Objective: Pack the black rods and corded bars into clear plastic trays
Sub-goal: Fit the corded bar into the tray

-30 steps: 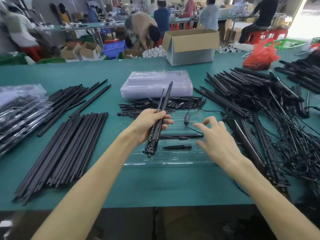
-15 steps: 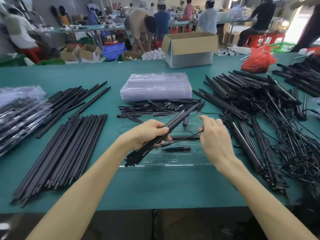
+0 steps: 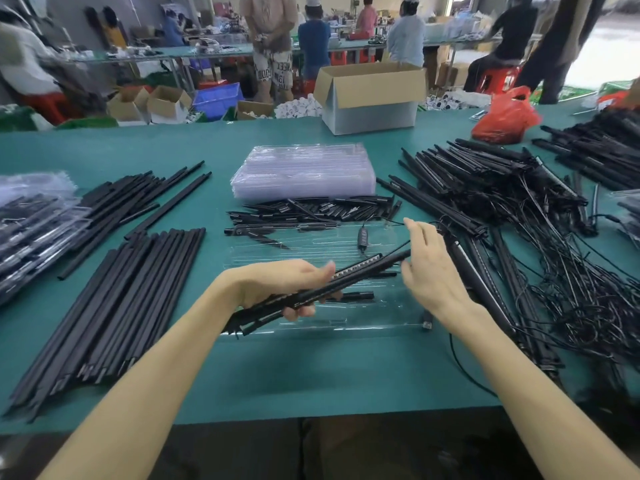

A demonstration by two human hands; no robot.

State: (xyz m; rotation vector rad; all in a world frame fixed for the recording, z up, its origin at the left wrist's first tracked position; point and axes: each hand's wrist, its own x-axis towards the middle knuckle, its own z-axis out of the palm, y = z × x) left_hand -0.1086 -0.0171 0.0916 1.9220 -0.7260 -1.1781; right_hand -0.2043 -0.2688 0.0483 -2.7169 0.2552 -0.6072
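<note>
left hand (image 3: 287, 285) grip curled round a bundle of thin black rods and a corded bar (image 3: 367, 270), held tilted above the clear plastic tray (image 3: 363, 318), near centre of the green bench (image 3: 311, 375). right hand (image 3: 429, 271) grip spread, fingers straight, at the bundle's right tip; contact unclear.

The left forearm (image 3: 156, 375) comes in from 7 o'clock and reaches toward 1 o'clock. The left hand (image 3: 287, 289) sits near the centre, its fingers curled under a small bundle of black bars (image 3: 363, 271) and its thumb lying along the top, pointing to 3 o'clock. The right forearm (image 3: 519, 368) comes in from 5 o'clock and reaches toward 11 o'clock. The right hand (image 3: 429, 271) is at 3 o'clock of the left, holding nothing, fingers straight and loosely together, pointing to 12 o'clock.
</note>
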